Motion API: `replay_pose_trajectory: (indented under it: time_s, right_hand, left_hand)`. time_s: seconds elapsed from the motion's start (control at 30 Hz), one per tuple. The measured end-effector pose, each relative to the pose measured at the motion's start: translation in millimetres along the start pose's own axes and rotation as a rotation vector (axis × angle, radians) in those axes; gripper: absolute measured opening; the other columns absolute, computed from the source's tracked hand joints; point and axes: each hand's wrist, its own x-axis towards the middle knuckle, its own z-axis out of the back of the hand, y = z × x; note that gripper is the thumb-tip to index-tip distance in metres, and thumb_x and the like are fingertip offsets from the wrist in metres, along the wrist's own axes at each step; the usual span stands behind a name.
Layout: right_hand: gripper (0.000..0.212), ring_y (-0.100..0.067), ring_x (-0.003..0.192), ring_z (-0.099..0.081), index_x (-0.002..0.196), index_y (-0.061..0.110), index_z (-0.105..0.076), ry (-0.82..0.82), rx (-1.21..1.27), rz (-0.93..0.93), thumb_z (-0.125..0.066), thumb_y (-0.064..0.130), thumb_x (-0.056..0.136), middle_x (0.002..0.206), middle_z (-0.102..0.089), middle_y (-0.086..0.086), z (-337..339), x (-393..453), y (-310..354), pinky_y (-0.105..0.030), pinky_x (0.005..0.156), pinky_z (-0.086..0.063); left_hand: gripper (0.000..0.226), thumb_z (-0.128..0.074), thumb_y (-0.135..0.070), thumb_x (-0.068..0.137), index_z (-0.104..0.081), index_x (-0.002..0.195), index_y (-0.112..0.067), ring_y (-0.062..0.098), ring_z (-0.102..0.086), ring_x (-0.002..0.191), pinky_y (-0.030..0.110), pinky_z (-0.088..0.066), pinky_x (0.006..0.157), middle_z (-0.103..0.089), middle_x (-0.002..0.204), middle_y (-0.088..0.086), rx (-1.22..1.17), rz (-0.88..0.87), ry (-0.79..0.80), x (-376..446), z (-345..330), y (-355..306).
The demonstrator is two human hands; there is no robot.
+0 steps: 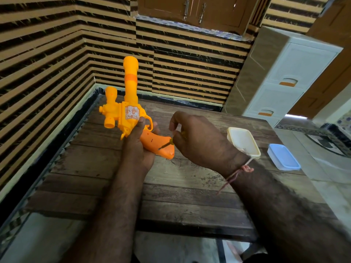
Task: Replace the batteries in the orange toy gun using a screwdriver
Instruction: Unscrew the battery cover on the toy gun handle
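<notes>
Wood-plank table [171, 188] in a striped-wall corner, and the orange toy gun [131, 111] is held up off it, barrel pointing away, with the left hand [139, 147] wrapped round the body just above the grip. Biggest risk from here is the skinny screwdriver [167, 144] skating off the grip's screw and chewing the head or poking the left palm, since the gun is only hand-held, not braced on the table. Right hand [197, 141] comes in from the right, wrist cocked, fingertips pinched narrow on the handle, tip on the grip near the butt, though I can't really tell if it's seated in the screw.

Dim warm light, bowed edges, forearms perhaps blurred
</notes>
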Motion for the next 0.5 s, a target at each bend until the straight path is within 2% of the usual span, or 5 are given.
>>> replay_pose_trajectory:
  time_s: [0.13, 0.2, 0.3, 0.4, 0.5]
  right_hand:
    - [0.028, -0.014, 0.085, -0.053, 0.101, 0.026, -0.057, 0.012, 0.13, -0.009, -0.064, 0.006, 0.083, 0.098, -0.056, 0.002, 1.3, 4.0, 1.4, -0.026, 0.063, -0.045]
    - [0.031, -0.014, 0.084, -0.053, 0.099, 0.027, -0.057, 0.019, 0.13, 0.001, -0.066, 0.003, 0.082, 0.098, -0.055, 0.003, 0.5, 5.5, 1.8, -0.024, 0.061, -0.045]
    - [0.015, -0.016, 0.083, -0.056, 0.103, 0.022, -0.057, 0.019, 0.049, 0.002, -0.064, 0.023, 0.09, 0.098, -0.059, 0.001, -0.5, 5.5, 2.4, -0.028, 0.063, -0.049]
    - [0.017, -0.021, 0.079, -0.061, 0.102, 0.019, -0.058, -0.036, -0.059, -0.003, -0.048, 0.032, 0.099, 0.092, -0.065, -0.004, -0.7, 5.7, 1.0, -0.041, 0.067, -0.056]
    - [0.008, -0.017, 0.077, -0.061, 0.1, 0.024, -0.059, 0.013, 0.028, -0.019, -0.054, 0.029, 0.095, 0.086, -0.065, 0.001, 4.9, 4.6, 1.3, -0.034, 0.065, -0.054]
  left_hand:
    - [0.06, -0.074, -0.029, 0.083, -0.049, 0.138, -0.025, 0.038, -0.06, 0.12, 0.066, -0.042, 0.1, -0.06, 0.133, 0.02, 0.019, 0.004, 0.016, 5.0, 5.7, 2.5]
    - [0.063, -0.074, -0.031, 0.082, -0.048, 0.139, -0.025, 0.04, -0.058, 0.122, 0.068, -0.042, 0.099, -0.06, 0.133, 0.02, 0.024, 0.005, 0.013, 7.1, 6.8, 3.8]
    - [0.061, -0.073, -0.03, 0.085, -0.047, 0.14, -0.023, 0.039, -0.057, 0.124, 0.066, -0.042, 0.1, -0.058, 0.135, 0.02, 0.019, 0.025, 0.031, 7.3, 6.9, 5.0]
    - [0.057, -0.071, -0.028, 0.088, -0.048, 0.14, -0.02, 0.037, -0.057, 0.124, 0.065, -0.043, 0.1, -0.059, 0.133, 0.021, 0.01, 0.03, -0.013, 7.7, 7.0, 4.9]
    - [0.06, -0.073, -0.028, 0.086, -0.047, 0.14, -0.023, 0.036, -0.059, 0.122, 0.066, -0.043, 0.099, -0.056, 0.138, 0.019, -0.02, 0.024, 0.002, 7.8, 6.8, 4.4]
